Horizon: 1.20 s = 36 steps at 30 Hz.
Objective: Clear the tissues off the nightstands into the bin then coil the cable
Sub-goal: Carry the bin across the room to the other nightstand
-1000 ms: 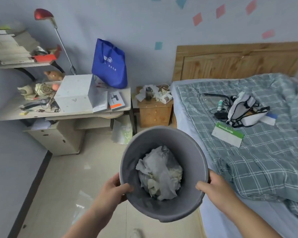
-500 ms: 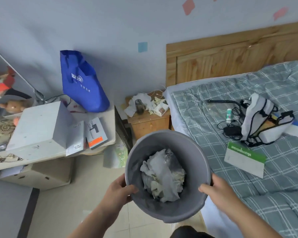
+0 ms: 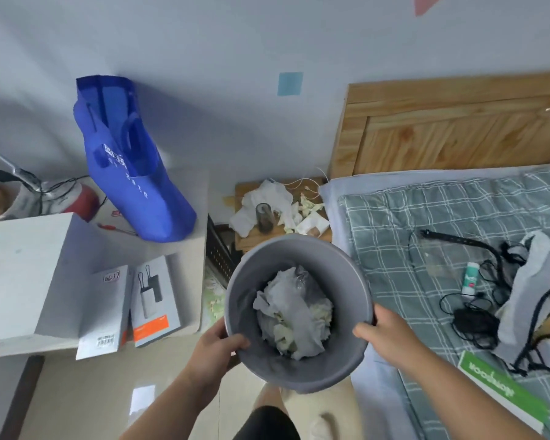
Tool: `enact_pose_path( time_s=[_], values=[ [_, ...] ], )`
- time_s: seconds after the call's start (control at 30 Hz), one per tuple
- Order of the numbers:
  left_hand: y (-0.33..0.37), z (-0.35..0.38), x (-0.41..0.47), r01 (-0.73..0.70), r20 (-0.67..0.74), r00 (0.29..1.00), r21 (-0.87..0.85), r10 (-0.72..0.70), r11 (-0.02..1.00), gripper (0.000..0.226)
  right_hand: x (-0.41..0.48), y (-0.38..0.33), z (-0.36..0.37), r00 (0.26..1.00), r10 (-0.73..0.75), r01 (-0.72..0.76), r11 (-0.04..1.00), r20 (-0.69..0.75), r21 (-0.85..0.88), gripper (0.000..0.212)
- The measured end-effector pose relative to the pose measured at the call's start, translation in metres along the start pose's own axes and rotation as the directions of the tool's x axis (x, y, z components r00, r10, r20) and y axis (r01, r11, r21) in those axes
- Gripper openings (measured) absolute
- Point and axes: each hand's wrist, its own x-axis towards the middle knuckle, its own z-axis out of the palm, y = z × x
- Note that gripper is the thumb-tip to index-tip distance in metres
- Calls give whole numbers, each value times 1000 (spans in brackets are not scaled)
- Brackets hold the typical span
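head view: the grey bin (image 3: 343,277) sits low in the middle of frame, off the floor and tipped so you look right into it. left hand (image 3: 218,341) grips its rim at about 8 o'clock, thumb hooked inside, fingers wrapped round the outside. right hand (image 3: 385,331) grabs the rim at about 4 o'clock the same way, thumb over the edge. inside the bin is a wad (image 3: 292,315) of crumpled white paper with some yellowish bits mixed in. at 12 o'clock from the bin, just past its far rim, is a small wooden nightstand (image 3: 242,190). loose tissues (image 3: 267,198) are heaped on top of it, around a dark cup (image 3: 265,217) standing upright, with torn scraps scattered toward the bed side. a thin white cable (image 3: 302,185) lies uncoiled along the nightstand's back edge, can't tell where its ends go. at 10 o'clock from the bin there's a desk (image 3: 200,198) with a blue bag (image 3: 134,173) standing on it, a big white box (image 3: 23,268) and two smaller product boxes (image 3: 154,300) leaning near the desk's front edge. at 2 to 3 o'clock is the bed (image 3: 394,217) with a checked cover and a wooden headboard (image 3: 458,128). on the cover: a tangle of black cords (image 3: 470,322), a little bottle (image 3: 470,277), a white pouch (image 3: 534,290) with black straps, and a green and white booklet (image 3: 502,389) near the bed's edge at 4 o'clock.
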Motion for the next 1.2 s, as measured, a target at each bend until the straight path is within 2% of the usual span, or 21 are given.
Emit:
enact_pose_path(
  time_s=[0.1,0.27,0.4,0.5,0.6,0.67,0.8,0.87,1.03,1.2],
  values=[
    [17,-8,55,62,11,998,-30,-62,998,43,52,-16,9,999,52,-52,999,12,-1,23],
    [14,-13,147,148,-50,987,-51,-150,988,43,144,-21,27,989,150,-151,985,11,87,20],
    [-34,-5,217,215,-156,961,-93,-228,972,38,227,15,55,977,208,-211,972,37,100,29],
    [-91,-1,269,273,-238,922,-161,-306,949,39,292,61,81,974,214,-218,975,80,48,28],
    [-146,-1,323,320,-257,893,-217,-370,922,38,349,111,109,965,249,-254,965,82,63,27],
    [-177,-5,355,327,-281,879,-234,-386,916,38,378,140,130,958,281,-286,954,62,93,20],
    [-222,-21,420,323,-291,871,-268,-396,908,41,437,182,170,956,289,-293,951,55,98,31],
    [-238,-28,446,323,-285,873,-272,-397,906,42,467,197,184,950,303,-310,944,74,110,21],
    [-283,-42,494,352,-288,859,-267,-423,897,45,525,240,209,936,301,-321,943,183,88,34],
    [-303,-45,526,368,-293,862,-196,-413,909,34,546,266,220,925,293,-321,943,243,83,47]
  ],
)
